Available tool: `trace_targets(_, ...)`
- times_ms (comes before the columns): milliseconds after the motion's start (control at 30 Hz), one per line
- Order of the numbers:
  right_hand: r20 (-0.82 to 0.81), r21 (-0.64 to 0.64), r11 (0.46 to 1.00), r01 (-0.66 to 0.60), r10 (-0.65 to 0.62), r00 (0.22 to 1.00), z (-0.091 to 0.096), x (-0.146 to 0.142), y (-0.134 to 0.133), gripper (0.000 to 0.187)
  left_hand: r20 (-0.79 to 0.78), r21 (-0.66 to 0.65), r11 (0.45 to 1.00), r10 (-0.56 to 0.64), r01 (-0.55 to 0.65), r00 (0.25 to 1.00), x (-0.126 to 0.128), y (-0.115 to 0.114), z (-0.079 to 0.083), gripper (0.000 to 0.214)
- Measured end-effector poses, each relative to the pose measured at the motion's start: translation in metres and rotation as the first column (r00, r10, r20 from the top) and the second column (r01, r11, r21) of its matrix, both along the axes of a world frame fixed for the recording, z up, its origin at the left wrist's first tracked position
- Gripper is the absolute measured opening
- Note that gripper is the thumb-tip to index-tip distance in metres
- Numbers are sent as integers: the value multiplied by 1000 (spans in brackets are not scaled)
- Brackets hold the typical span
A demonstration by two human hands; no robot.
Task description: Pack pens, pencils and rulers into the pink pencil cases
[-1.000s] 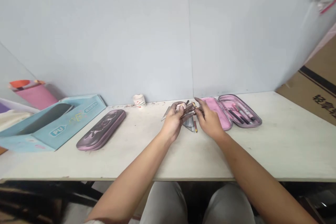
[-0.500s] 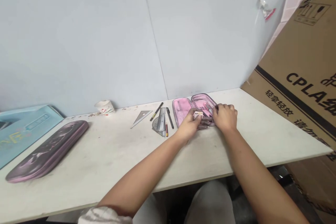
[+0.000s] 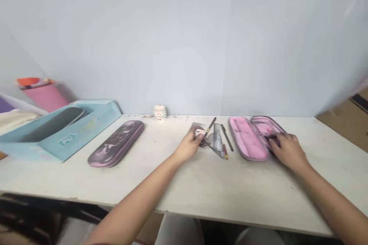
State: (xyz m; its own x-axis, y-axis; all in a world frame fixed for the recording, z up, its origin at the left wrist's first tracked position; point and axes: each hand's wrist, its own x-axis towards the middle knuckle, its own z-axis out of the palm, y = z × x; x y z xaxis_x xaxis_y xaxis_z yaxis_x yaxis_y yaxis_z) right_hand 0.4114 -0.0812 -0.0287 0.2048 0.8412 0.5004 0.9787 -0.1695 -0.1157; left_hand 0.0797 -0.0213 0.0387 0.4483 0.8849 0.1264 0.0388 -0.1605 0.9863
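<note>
- Open pencil case (image 3: 247,140), in the head view, lay unfolded on the table (image 3: 184,187), pink lining facing up. The right hand (image 3: 288,151) was at its right half, fingers bent down inside; whether they gripped anything could not be told.
- The left hand (image 3: 193,143) was closed around a small white block (image 3: 199,132), just left of the transparent ruler (image 3: 217,138).
- The ruler lay between the left hand and the open case, with a short red-and-yellow pencil (image 3: 225,152) just beside its lower end and a black pen (image 3: 227,138) nearer the case.
- The table's front edge ran well apart from both hands; its back edge met the pale wall (image 3: 184,46), near the open case's far end.
- Rightward, tabletop stretched from the right hand toward the cardboard box (image 3: 343,122).
- Leftward, a wide stretch separated the left hand from the closed pencil case (image 3: 116,143), with the blue box (image 3: 82,136) beyond.
</note>
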Motion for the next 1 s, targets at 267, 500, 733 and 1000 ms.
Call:
trace_targets(267, 16, -66, 913, -403, 404, 914, 52, -151, 101, 31, -71, 88, 973, 219, -213, 973, -151, 6, -5, 22)
trace_targets(500, -90, -222, 779, -586, 582, 808, 63, -327, 169, 40, -197, 141, 940, 335, -311, 921, -228, -10, 0, 18)
trace_targets(733, -14, -356, 833, -425, 449, 893, 68, -379, 205, 37, -276, 176, 941, 328, -288, 903, -260, -15, 1, 18)
trace_targets(1000, 192, -350, 824, -446, 529, 827, 72, -380, 147, 34, -288, 413, 850, 463, -327, 838, -252, 28, 55, 15)
